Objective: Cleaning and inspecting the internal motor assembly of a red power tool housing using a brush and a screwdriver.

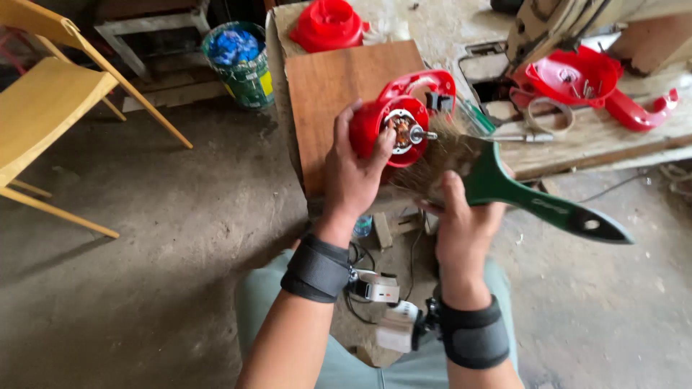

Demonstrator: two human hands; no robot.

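Observation:
My left hand (351,176) grips a red motor housing (393,119) with copper windings and a metal shaft showing at its open face. My right hand (461,223) holds a wide paintbrush (519,194) with a green handle. The brush's bristles lie against the housing's open face, blurred. Both wrists wear black bands.
A wooden board (339,94) and workbench (591,137) stand ahead, carrying red plastic shells (577,75), a red funnel-shaped part (328,25) and a screwdriver (519,135). A yellow wooden chair (50,108) stands at left, a green bucket (241,61) behind. The floor is bare concrete.

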